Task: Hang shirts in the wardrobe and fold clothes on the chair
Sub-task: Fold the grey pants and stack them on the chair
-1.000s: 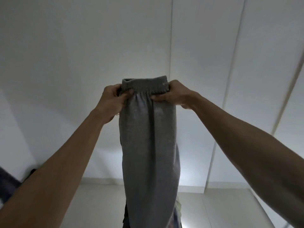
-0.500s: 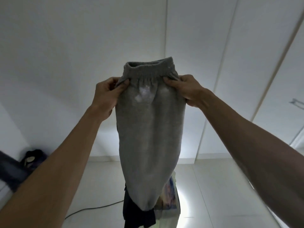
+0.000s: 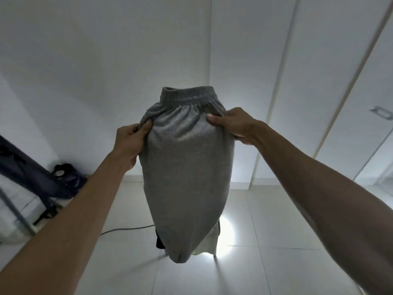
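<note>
A grey sweat garment (image 3: 187,173) with an elastic waistband hangs in the air in front of me, waistband up. My left hand (image 3: 129,143) pinches its left side just below the waistband. My right hand (image 3: 236,124) grips its right side at about the same height. The fabric hangs down folded to a rounded tip. Behind and below it more clothes (image 3: 209,241) show, dark on the left and pale on the right; what they lie on is hidden. White wardrobe doors (image 3: 331,103) with a metal handle (image 3: 381,112) stand at the right.
A dark blue frame (image 3: 27,173) leans at the left with a dark bag (image 3: 66,173) beside it on the floor. A black cable (image 3: 125,228) runs across the pale tiled floor (image 3: 276,241). A white wall fills the back.
The view has tilted down, showing more floor. Both hands have slid lower on the garment and moved apart, spreading the fabric below the waistband.
</note>
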Available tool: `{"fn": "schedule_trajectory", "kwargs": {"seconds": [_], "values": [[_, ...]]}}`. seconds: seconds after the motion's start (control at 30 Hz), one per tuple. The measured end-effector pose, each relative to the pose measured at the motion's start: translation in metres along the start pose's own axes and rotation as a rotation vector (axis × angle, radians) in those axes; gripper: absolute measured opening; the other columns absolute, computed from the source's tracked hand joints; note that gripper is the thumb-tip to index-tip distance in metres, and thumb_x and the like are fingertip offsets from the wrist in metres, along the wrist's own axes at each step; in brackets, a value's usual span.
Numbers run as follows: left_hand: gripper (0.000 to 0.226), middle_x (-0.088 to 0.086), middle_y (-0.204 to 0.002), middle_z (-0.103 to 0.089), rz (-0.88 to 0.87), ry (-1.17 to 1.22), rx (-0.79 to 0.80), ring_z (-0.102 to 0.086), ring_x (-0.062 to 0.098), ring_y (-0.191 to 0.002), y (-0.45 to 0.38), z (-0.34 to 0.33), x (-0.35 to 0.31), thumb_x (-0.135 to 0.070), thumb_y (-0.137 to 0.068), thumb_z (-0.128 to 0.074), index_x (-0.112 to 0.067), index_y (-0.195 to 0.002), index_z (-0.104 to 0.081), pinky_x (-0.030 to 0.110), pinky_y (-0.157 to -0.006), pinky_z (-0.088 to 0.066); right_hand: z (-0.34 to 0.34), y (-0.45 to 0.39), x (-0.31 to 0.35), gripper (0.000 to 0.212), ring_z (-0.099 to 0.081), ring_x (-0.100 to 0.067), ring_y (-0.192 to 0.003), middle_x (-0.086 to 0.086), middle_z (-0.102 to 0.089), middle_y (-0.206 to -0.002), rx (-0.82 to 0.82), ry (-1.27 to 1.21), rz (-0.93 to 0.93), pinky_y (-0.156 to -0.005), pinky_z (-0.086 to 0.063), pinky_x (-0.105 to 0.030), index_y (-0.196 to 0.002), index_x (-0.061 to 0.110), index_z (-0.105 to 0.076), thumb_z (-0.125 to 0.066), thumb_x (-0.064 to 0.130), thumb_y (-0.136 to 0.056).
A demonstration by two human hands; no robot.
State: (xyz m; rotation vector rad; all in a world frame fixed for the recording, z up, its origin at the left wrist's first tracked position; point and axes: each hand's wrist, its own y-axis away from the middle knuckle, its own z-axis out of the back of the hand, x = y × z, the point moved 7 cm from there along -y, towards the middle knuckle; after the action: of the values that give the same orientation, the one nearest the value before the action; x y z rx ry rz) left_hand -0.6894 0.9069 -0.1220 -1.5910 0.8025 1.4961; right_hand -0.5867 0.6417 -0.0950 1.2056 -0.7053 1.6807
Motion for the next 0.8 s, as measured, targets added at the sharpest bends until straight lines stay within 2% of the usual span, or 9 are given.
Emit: {"fn": "schedule_trajectory", "kwargs": {"seconds": [0.07,0.17,0.23,0.37,0.43,0.53,0.67,0.8], "values": [[0.022,0.007,-0.098,-0.073,0.042,0.005,-0.031,-0.067,0.025,-0.102,0.022,0.001,0.019,-0.037,-0.085,-0.074,-0.015,-0.083,-0.072,0.037,-0.090,-0.056,-0.002,0.013,-0.028,0.059,-0.062,-0.027,-0.105,-0.008,-0.065,-0.112,-0.028,-0.088,-0.002,-0.092,-0.053,-0.039,-0.116,0.002,-0.065,-0.073,0.050,-0.083],[0.025,0.006,-0.097,-0.073,0.104,-0.046,-0.038,-0.067,0.025,-0.102,0.040,0.001,0.043,-0.040,-0.082,-0.076,-0.016,-0.086,-0.073,0.039,-0.091,-0.055,-0.015,0.023,-0.061,0.058,-0.060,-0.026,-0.108,-0.005,-0.064,-0.115,-0.027,-0.115,-0.031,-0.096,-0.051,-0.042,-0.120,0.007,-0.065,-0.070,0.052,-0.085],[0.028,0.006,-0.100,-0.072,0.168,-0.058,-0.039,-0.066,0.025,-0.104,0.049,0.001,0.063,-0.042,-0.081,-0.076,-0.015,-0.090,-0.072,0.041,-0.095,-0.054,-0.026,0.025,-0.078,0.047,-0.061,-0.024,-0.107,-0.003,-0.065,-0.112,-0.025,-0.126,-0.019,-0.096,-0.051,-0.042,-0.116,0.013,-0.067,-0.068,0.050,-0.087],[0.026,0.008,-0.104,-0.072,0.266,-0.074,-0.008,-0.065,0.028,-0.107,0.052,0.001,0.112,-0.041,-0.083,-0.074,-0.015,-0.089,-0.071,0.049,-0.098,-0.052,-0.046,0.024,-0.111,0.015,-0.062,-0.012,-0.093,0.007,-0.065,-0.098,-0.014,-0.135,-0.032,-0.078,-0.050,-0.025,-0.092,0.031,-0.065,-0.063,0.046,-0.094],[0.024,0.008,-0.104,-0.072,0.313,-0.082,0.010,-0.065,0.029,-0.108,0.047,0.001,0.144,-0.039,-0.086,-0.072,-0.015,-0.088,-0.072,0.049,-0.096,-0.053,-0.059,0.017,-0.134,0.014,-0.061,-0.006,-0.087,0.009,-0.065,-0.095,-0.016,-0.134,-0.063,-0.069,-0.047,-0.019,-0.089,0.033,-0.064,-0.061,0.045,-0.095],[0.028,0.013,-0.103,-0.073,0.395,-0.084,0.015,-0.065,0.034,-0.108,0.036,0.003,0.198,-0.038,-0.086,-0.073,-0.011,-0.088,-0.073,0.051,-0.095,-0.054,-0.079,-0.004,-0.176,0.016,-0.062,-0.004,-0.085,0.011,-0.066,-0.094,-0.029,-0.120,-0.129,-0.064,-0.046,-0.014,-0.095,0.030,-0.066,-0.060,0.045,-0.096],[0.031,0.013,-0.097,-0.074,0.535,-0.104,0.053,-0.067,0.035,-0.103,0.012,0.009,0.278,-0.040,-0.086,-0.073,-0.009,-0.088,-0.074,0.053,-0.093,-0.055,-0.113,-0.039,-0.241,0.035,-0.063,-0.009,-0.093,0.005,-0.067,-0.107,-0.020,-0.058,-0.234,-0.069,-0.047,-0.015,-0.112,0.023,-0.067,-0.056,0.052,-0.094],[0.038,0.018,-0.093,-0.075,0.642,-0.117,0.092,-0.069,0.037,-0.096,-0.026,0.014,0.365,-0.039,-0.085,-0.074,-0.002,-0.088,-0.076,0.054,-0.089,-0.056,-0.147,-0.082,-0.301,0.024,-0.066,-0.010,-0.092,0.003,-0.069,-0.107,-0.009,-0.036,-0.347,-0.067,-0.049,-0.015,-0.102,0.030,-0.064,-0.055,0.051,-0.095]]}}
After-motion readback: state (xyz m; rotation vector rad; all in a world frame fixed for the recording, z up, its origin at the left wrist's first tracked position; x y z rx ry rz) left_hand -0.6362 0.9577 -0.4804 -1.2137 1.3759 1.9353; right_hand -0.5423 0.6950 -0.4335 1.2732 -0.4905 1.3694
